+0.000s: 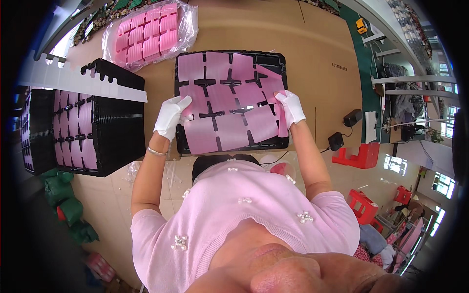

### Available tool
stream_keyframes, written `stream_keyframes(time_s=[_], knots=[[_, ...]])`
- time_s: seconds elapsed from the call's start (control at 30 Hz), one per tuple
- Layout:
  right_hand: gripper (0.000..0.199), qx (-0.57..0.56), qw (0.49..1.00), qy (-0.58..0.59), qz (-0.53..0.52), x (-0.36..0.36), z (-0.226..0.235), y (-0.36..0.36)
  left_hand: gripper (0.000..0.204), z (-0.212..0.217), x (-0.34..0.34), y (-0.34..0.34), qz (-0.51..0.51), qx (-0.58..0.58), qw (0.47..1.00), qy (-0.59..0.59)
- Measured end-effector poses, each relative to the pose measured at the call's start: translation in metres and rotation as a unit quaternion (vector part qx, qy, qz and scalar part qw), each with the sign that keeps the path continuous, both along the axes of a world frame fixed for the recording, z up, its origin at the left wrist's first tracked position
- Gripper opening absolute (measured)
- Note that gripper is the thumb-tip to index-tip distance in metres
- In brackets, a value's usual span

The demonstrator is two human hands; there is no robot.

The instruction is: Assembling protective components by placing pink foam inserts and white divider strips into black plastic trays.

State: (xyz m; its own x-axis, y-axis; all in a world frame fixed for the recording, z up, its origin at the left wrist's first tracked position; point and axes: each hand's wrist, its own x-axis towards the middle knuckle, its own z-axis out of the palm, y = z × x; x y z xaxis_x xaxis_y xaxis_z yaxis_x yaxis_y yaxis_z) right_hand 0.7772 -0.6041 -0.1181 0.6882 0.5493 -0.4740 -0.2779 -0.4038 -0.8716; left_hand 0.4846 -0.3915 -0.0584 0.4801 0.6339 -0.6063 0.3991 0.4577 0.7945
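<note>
Both my hands wear white gloves. A thin pink sheet with cross-shaped cut-outs lies over a black plastic tray, whose dark rim shows round it. With its fingers closed, my left hand grips the sheet's left edge. At the right edge, my right hand has its fingers closed on the same sheet, which is bent and raised there. The sheet sits slightly askew to the tray, and black shows through the cut-outs. What lies beneath the sheet is hidden.
Black trays holding pink sheets stand at the left, with a notched white strip across them. A clear bag of pink sheets lies at the far left of the cardboard-covered table. Black adapters and a red stool are at right.
</note>
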Motion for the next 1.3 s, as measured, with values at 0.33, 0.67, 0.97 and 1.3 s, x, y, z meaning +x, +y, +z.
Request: stream_keyframes(time_s=[0.33,0.67,0.97,1.3], knots=[[0.067,-0.123,0.825,-0.53,0.155,-0.019,0.06,-0.007,0.031,-0.013,-0.005,-0.017,-0.034,0.011,0.999,0.028],[0.015,0.038,0.977,-0.209,0.03,0.003,-0.002,0.013,0.053,-0.02,0.008,0.008,-0.067,0.306,0.936,0.158],[0.017,0.006,0.971,-0.233,0.054,0.023,-0.016,0.016,0.053,-0.035,0.057,0.041,0.033,0.393,0.883,0.255],[0.031,-0.024,0.981,-0.19,0.034,0.037,-0.005,0.04,0.06,-0.043,0.088,0.054,-0.082,0.505,0.764,0.393]])
